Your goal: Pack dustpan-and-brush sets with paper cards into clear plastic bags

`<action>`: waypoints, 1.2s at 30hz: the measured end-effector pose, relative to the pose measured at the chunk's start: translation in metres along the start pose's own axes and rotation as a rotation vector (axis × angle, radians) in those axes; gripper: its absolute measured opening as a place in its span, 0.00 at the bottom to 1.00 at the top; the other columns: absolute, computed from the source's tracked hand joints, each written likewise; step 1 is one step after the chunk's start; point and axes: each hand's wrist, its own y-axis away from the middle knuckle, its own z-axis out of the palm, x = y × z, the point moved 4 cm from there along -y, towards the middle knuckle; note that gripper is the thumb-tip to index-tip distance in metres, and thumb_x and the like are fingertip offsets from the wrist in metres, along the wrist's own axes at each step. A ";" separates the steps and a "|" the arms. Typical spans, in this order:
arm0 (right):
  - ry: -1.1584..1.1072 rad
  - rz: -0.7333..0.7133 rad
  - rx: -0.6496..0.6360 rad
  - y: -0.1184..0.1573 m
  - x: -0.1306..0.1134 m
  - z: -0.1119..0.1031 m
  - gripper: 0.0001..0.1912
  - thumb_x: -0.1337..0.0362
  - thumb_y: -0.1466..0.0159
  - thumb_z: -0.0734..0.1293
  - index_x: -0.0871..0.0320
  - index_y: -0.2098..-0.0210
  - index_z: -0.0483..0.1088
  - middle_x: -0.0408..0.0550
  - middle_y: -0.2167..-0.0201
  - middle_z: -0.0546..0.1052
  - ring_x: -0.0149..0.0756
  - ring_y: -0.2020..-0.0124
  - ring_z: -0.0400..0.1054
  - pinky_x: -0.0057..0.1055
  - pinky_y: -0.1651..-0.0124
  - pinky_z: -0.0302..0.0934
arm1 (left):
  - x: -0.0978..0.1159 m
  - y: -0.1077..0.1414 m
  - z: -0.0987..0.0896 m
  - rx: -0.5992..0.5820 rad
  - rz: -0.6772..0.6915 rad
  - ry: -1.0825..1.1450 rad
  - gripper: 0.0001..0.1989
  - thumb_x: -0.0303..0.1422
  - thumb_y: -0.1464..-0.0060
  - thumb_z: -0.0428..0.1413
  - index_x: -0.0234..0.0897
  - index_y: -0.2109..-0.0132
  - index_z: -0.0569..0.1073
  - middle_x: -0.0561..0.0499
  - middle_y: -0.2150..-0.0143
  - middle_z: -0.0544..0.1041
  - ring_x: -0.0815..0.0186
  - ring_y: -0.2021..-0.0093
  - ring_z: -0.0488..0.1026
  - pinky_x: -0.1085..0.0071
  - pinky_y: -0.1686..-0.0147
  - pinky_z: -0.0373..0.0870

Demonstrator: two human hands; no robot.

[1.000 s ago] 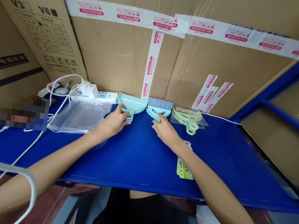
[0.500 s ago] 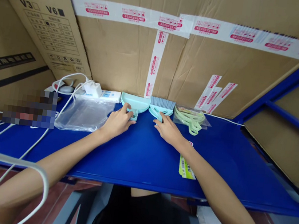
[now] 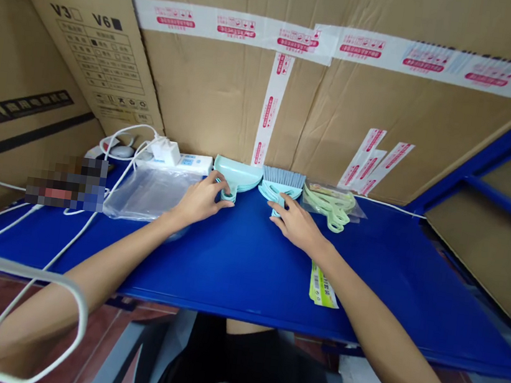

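A light turquoise dustpan lies against the cardboard at the back of the blue table. Its handle is pinched between the thumb and fingers of my left hand. Just right of it is a small hand brush with grey-blue bristles pointing to the back. My right hand has its thumb and fingers round the brush's handle, partly covering it. Beside the brush, a light green dustpan-and-brush set rests in clear plastic. A yellow-green label card lies partly under my right forearm.
A clear plastic bag lies left of my left hand. Behind it are a white power strip and a plug adapter. White cables loop across the left side. Large cardboard walls the back; a blue metal frame stands right.
The view has shifted slightly, so everything sits a little further right. My right thumb and fingers have shifted a little on the brush handle; my left hand stays at the dustpan handle.
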 end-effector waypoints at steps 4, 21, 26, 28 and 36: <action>0.056 0.027 0.048 0.001 0.001 -0.015 0.27 0.55 0.23 0.62 0.54 0.28 0.66 0.66 0.29 0.66 0.56 0.40 0.74 0.51 0.43 0.72 | 0.002 0.001 -0.002 -0.022 -0.003 -0.027 0.19 0.47 0.37 0.63 0.40 0.46 0.75 0.41 0.39 0.71 0.50 0.54 0.79 0.51 0.53 0.78; 0.081 0.845 -0.305 0.039 0.086 -0.054 0.37 0.47 0.29 0.66 0.62 0.29 0.61 0.73 0.42 0.76 0.66 0.40 0.74 0.55 0.43 0.68 | 0.004 0.001 0.002 -0.007 0.001 -0.024 0.25 0.42 0.39 0.64 0.41 0.39 0.69 0.38 0.38 0.69 0.48 0.55 0.80 0.50 0.56 0.79; 0.044 0.839 -0.253 0.037 0.091 -0.049 0.33 0.59 0.31 0.66 0.64 0.30 0.63 0.74 0.43 0.78 0.65 0.42 0.76 0.52 0.45 0.70 | 0.004 0.001 0.002 -0.019 -0.010 -0.046 0.27 0.43 0.37 0.63 0.40 0.36 0.68 0.36 0.36 0.68 0.47 0.55 0.81 0.49 0.56 0.79; 0.015 0.829 -0.202 0.037 0.097 -0.052 0.29 0.61 0.32 0.66 0.66 0.34 0.68 0.74 0.45 0.79 0.64 0.43 0.77 0.51 0.45 0.70 | 0.005 0.002 0.002 -0.030 -0.003 -0.042 0.28 0.43 0.37 0.63 0.40 0.35 0.67 0.36 0.34 0.67 0.48 0.55 0.81 0.50 0.55 0.79; -0.360 0.821 -0.009 0.077 0.175 -0.100 0.13 0.60 0.33 0.65 0.58 0.61 0.82 0.53 0.70 0.83 0.46 0.70 0.80 0.42 0.53 0.75 | 0.002 0.001 -0.020 0.266 -0.044 0.213 0.42 0.57 0.38 0.60 0.38 0.29 0.59 0.34 0.36 0.67 0.52 0.53 0.79 0.50 0.51 0.78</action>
